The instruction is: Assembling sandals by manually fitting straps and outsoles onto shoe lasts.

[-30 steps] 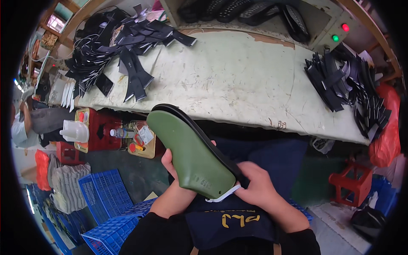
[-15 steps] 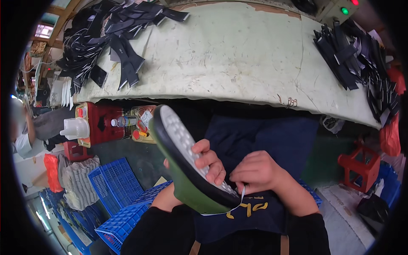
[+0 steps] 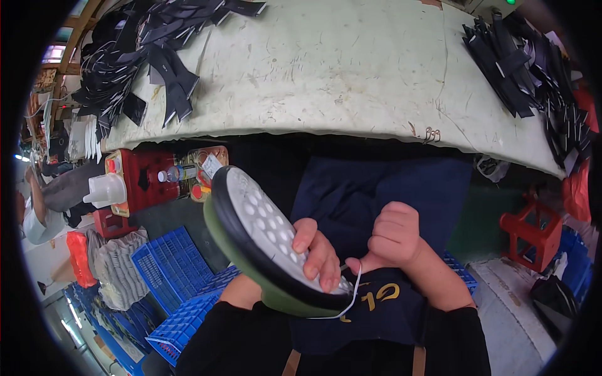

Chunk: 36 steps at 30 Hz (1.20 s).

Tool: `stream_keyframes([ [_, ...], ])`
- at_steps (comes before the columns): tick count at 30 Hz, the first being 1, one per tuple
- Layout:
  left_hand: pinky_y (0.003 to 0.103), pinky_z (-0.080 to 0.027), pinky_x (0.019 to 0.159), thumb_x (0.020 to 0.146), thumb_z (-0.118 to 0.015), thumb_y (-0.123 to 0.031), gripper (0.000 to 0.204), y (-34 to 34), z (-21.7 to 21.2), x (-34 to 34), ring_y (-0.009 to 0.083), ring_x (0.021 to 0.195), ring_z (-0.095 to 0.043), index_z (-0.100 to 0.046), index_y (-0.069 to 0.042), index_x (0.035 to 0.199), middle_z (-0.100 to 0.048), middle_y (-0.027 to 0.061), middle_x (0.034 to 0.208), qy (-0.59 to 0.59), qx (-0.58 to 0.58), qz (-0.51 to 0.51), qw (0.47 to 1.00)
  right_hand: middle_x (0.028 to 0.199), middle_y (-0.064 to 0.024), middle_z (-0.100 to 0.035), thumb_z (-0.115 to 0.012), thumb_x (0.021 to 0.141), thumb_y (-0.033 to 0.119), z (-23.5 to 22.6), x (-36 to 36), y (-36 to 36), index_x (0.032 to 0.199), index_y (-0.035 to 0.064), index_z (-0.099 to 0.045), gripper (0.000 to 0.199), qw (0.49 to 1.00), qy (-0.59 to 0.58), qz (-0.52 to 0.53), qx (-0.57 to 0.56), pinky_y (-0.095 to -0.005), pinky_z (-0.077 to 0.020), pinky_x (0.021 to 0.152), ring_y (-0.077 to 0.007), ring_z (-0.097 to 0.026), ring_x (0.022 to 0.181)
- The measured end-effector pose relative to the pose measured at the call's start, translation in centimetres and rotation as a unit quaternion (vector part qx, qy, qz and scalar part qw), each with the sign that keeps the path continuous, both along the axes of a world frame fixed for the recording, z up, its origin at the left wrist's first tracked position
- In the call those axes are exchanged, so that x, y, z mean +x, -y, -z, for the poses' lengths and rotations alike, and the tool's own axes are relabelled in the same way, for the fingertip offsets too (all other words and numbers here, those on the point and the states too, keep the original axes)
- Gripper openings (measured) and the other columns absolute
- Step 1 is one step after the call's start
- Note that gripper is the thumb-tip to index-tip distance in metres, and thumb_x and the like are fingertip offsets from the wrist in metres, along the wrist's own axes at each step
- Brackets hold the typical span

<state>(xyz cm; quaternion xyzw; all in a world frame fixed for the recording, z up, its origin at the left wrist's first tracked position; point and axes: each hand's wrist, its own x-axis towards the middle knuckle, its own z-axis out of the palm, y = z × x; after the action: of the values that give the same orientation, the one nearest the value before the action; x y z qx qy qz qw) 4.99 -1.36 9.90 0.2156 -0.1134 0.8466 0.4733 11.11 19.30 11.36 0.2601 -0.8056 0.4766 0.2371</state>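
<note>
A: From the head view, we see the left hand wrapped over the green shoe form, fingers curled across its grey dotted sole and the thumb side hidden behind it. The form lies in front of our lap, over the dark blue apron, toe pointing up and to the left, sole facing us.

B: And the right hand is closed into a fist just beside the left, with a white thread pinched at its thumb. We see the thread loop down under the heel end of the form and come back up.

A: Against the picture half a second ago, we find the form in much the same tilt, sole still toward us. A second ago its green upper side faced us instead, so it has been turned over.

B: We also note that the right hand has lifted a little away from the heel, and the thread loop hangs longer than before.

A: Above the hands we see the pale worktable, with black cut strips heaped at its left and another pile at its right.

B: Blue crates stand on the floor at our left, near a red box.
</note>
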Motion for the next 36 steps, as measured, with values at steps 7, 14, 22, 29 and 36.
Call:
stream_keyframes([
  [7,0.057,-0.052,0.092,0.085,-0.076,-0.050,0.052,2.2,-1.7,-0.7,0.0477,0.108,-0.065,-0.055,-0.013,0.114,-0.065,0.0185,0.117,0.020,-0.118,-0.067,0.991,0.058,-0.0040,-0.049,-0.079,0.075,0.022,-1.0,0.5,-8.3,0.063,0.0078,-0.056,0.031,0.988,0.049,0.145,-0.023,-0.0320,-0.0367,0.048,-0.0241,-0.050,0.049],
  [14,0.058,-0.050,0.096,0.078,-0.073,-0.067,0.084,1.9,-2.5,-1.6,0.0392,0.116,-0.061,-0.046,-0.011,0.134,-0.059,0.0118,0.119,0.027,-0.250,-0.148,0.957,0.089,-0.0100,-0.062,-0.076,0.078,0.014,-6.9,-3.6,-15.8,0.095,0.0038,-0.064,0.023,0.869,0.046,0.447,0.210,-0.0403,-0.0479,0.068,-0.0313,-0.061,0.079],
  [22,0.048,-0.053,0.092,0.085,-0.049,-0.076,0.082,2.5,-0.5,-0.2,0.0324,0.113,-0.062,-0.053,-0.011,0.135,-0.060,0.0117,0.121,0.111,-0.393,-0.118,0.905,0.113,-0.0147,-0.062,-0.077,0.072,0.005,-7.4,-4.7,-22.5,0.120,0.0078,-0.064,0.049,0.699,0.195,0.567,0.390,-0.0441,-0.0451,0.094,-0.0348,-0.059,0.108],
  [29,0.041,-0.054,0.093,0.088,-0.046,-0.072,0.079,3.0,-3.1,-1.1,0.0234,0.109,-0.065,-0.053,-0.010,0.138,-0.066,0.0108,0.119,0.084,-0.523,-0.111,0.841,0.108,-0.0125,-0.066,-0.073,0.079,0.002,-4.6,-3.6,-24.2,0.123,0.0076,-0.065,0.045,0.755,0.074,0.508,0.407,-0.0431,-0.0479,0.088,-0.0329,-0.063,0.098],
  [36,0.040,-0.054,0.095,0.095,-0.048,-0.062,0.068,1.2,-5.3,-1.7,0.0249,0.111,-0.064,-0.051,-0.009,0.136,-0.063,0.0111,0.122,0.125,-0.540,-0.018,0.832,0.091,-0.0121,-0.070,-0.067,0.093,0.004,-5.6,-1.6,-19.6,0.123,0.0007,-0.063,0.030,0.871,0.118,0.466,-0.097,-0.0304,-0.0494,0.067,-0.0213,-0.065,0.075],
])
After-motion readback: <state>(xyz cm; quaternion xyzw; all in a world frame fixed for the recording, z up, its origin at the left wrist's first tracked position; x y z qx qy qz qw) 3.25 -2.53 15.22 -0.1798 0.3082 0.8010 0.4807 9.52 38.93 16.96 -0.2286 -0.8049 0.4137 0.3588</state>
